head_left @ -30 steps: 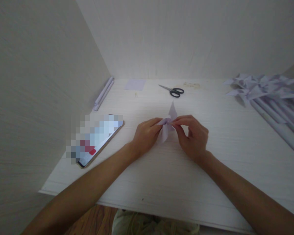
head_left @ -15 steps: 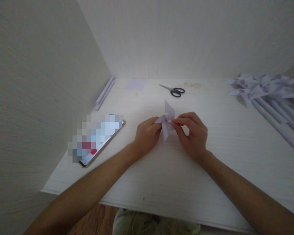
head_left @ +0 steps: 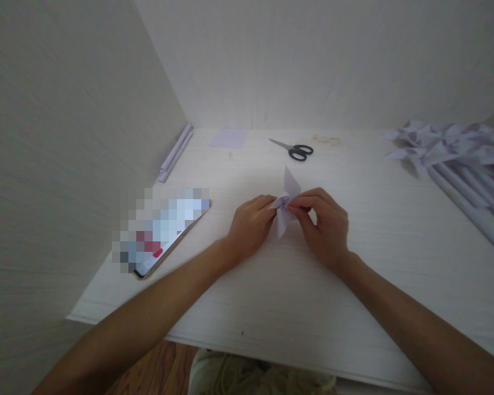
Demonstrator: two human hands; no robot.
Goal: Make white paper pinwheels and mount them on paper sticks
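A small pale lilac folded paper pinwheel (head_left: 287, 206) is held over the middle of the white table (head_left: 271, 296). My left hand (head_left: 251, 225) pinches its left side with thumb and fingers. My right hand (head_left: 323, 222) pinches its centre from the right. One pointed blade sticks up above the fingers and another hangs down between the hands. The parts of the paper under my fingertips are hidden.
A phone (head_left: 164, 233) lies left of my hands. Black-handled scissors (head_left: 294, 149) and a lilac paper square (head_left: 229, 138) lie at the back. Rolled paper sticks (head_left: 173, 153) lean along the left wall. Several finished pinwheels on sticks (head_left: 453, 156) are piled at the right.
The pinwheel has turned slightly between my fingers; its upper blade changed angle. Both hands stayed at nearly the same spot.
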